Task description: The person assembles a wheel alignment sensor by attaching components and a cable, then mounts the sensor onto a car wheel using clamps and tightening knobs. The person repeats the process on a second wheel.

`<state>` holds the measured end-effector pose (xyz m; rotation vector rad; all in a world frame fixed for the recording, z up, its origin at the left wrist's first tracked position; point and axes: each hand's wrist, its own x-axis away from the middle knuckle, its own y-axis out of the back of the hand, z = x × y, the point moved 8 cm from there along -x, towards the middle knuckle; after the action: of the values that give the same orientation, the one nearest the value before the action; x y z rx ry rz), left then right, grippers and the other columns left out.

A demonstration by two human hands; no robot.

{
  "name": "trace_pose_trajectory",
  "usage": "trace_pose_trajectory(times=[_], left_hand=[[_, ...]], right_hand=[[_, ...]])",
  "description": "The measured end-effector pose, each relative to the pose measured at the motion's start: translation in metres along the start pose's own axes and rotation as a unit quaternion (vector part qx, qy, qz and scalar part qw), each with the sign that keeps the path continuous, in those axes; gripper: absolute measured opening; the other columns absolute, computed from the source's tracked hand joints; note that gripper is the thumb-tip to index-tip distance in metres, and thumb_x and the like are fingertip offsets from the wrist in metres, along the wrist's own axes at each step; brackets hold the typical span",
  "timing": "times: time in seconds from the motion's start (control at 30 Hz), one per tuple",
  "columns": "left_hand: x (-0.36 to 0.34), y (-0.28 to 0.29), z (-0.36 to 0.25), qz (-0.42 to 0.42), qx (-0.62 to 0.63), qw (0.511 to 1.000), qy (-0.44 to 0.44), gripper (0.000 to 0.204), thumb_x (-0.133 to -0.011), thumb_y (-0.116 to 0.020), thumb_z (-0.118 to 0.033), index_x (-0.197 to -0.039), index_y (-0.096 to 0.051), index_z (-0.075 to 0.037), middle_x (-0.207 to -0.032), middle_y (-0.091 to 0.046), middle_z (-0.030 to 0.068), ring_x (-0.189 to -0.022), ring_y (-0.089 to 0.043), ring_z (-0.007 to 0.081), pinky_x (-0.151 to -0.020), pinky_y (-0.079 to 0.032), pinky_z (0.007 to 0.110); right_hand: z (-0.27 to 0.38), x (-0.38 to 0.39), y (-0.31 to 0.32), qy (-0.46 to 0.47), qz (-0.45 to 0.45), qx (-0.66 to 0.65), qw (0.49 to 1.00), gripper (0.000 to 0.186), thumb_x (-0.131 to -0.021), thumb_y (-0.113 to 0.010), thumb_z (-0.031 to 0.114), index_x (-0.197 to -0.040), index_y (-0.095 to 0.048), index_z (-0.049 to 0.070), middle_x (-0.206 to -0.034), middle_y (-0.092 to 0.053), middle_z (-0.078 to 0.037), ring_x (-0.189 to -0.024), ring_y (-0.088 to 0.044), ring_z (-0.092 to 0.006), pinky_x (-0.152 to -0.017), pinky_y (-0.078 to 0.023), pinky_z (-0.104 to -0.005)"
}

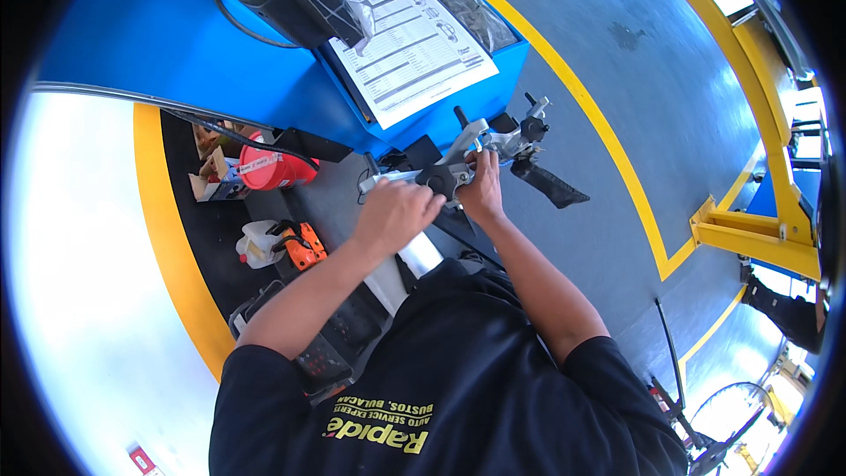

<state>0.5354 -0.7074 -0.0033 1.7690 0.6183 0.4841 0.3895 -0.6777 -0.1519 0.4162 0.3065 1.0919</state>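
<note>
A grey metal clamp assembly with black knobs stands beside the end of the blue cabinet, a black strap hanging off its right side. My left hand has its fingers curled on the left part of the clamp, near a round black knob. My right hand grips the middle of the clamp, fingers wrapped on the metal. A printed form on a clipboard lies on the cabinet top, just beyond the clamp.
A red bucket, cardboard box, white jug and orange item sit down at left. A yellow steel frame stands at right above grey floor with yellow lines. A co-worker's dark-clothed leg shows at far right.
</note>
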Motion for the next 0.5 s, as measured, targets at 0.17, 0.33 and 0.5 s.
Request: trace_pose_trajectory(times=[0.17,0.33,0.5], left_hand=[[0.000,-0.005,-0.008,-0.009,0.151,0.987,-0.051,0.021,-0.099,-0.067,-0.025,-0.092,-0.067,-0.005,-0.088,-0.067,0.0105,-0.087,-0.066,0.0300,-0.079,-0.049,0.042],[0.039,0.008,0.064,-0.134,0.282,0.943,0.116,0.027,-0.100,-0.067,-0.025,-0.118,-0.068,-0.005,-0.097,-0.067,0.0086,-0.094,-0.066,0.0239,-0.086,-0.051,0.036],[0.086,-0.055,0.128,-0.148,0.427,0.788,0.417,0.051,-0.103,-0.063,-0.048,-0.129,-0.060,-0.005,-0.105,-0.071,0.0067,-0.101,-0.067,0.0192,-0.084,-0.052,0.034]], right_hand=[[-0.012,-0.010,-0.006,-0.001,0.073,0.005,0.997,0.060,-0.077,-0.082,0.011,-0.126,-0.048,0.001,-0.116,-0.054,-0.021,-0.117,-0.054,-0.0434,-0.097,-0.047,-0.0514],[-0.027,-0.017,0.011,-0.106,0.256,-0.239,0.931,0.075,-0.088,-0.076,0.014,-0.152,-0.037,0.004,-0.142,-0.054,-0.016,-0.136,-0.051,-0.0304,-0.108,-0.044,-0.0455],[-0.027,-0.042,0.015,-0.184,0.209,-0.322,0.905,0.078,-0.093,-0.075,0.029,-0.155,-0.035,0.004,-0.143,-0.054,-0.018,-0.134,-0.050,-0.0279,-0.116,-0.036,-0.0422]])
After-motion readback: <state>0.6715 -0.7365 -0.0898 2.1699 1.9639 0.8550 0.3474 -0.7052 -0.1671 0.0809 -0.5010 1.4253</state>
